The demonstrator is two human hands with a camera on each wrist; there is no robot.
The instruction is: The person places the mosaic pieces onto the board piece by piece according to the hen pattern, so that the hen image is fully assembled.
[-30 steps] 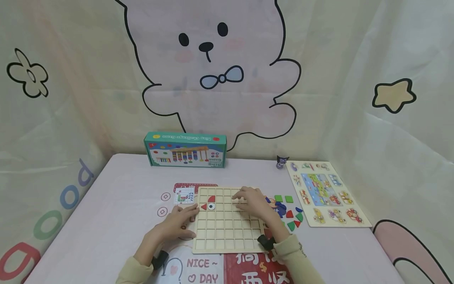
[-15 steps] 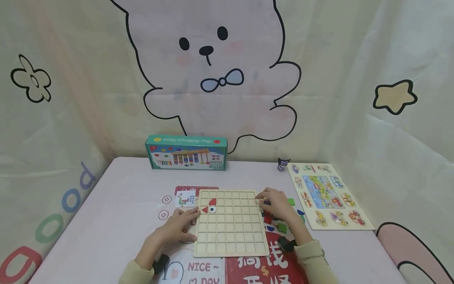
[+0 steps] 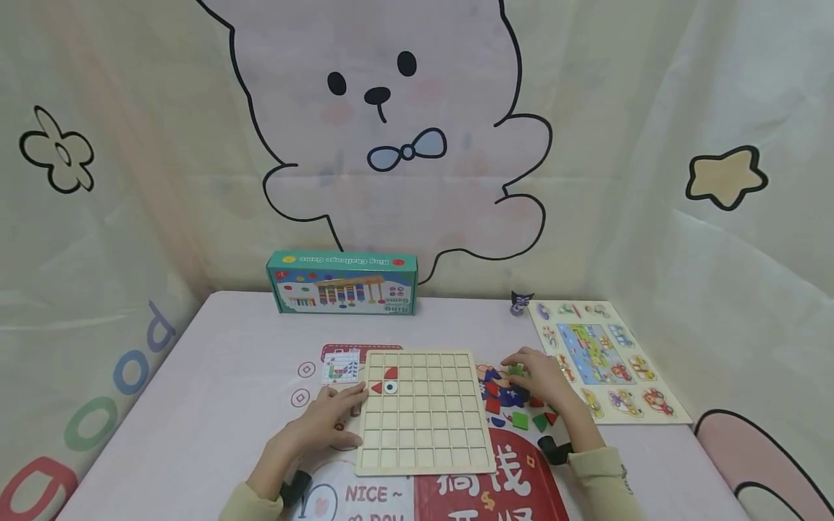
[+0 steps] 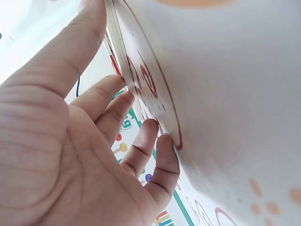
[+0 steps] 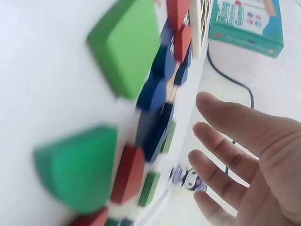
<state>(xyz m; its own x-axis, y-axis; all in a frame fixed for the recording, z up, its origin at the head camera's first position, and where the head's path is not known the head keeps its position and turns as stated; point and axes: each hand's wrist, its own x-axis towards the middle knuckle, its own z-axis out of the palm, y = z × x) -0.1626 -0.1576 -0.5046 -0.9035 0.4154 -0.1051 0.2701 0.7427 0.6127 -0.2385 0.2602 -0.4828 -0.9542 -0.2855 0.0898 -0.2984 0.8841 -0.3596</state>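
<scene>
A pale wooden grid board [image 3: 426, 427] lies on the table. Seated in its upper left cells are a red quarter-round piece [image 3: 391, 373], a red triangle [image 3: 376, 388] and a white piece with an eye [image 3: 390, 387]. My left hand [image 3: 326, 420] touches the board's left edge, fingers and thumb spread; the left wrist view shows its fingertips along the board's side [image 4: 123, 56]. Over the loose pieces on the right is my right hand [image 3: 546, 376], holding nothing, fingers relaxed. Near it, a green square block [image 5: 127, 47] and a green rounded block [image 5: 80, 169] show in the right wrist view.
A pattern card [image 3: 341, 367] lies by the board's upper left corner. At the back stands a green game box [image 3: 342, 286]. Farther right are a small purple figurine [image 3: 519, 302] and a picture puzzle board [image 3: 602, 405].
My right hand has gone from above the grid board, past its right edge, to over the loose pieces. My left hand has stayed at the board's left edge.
</scene>
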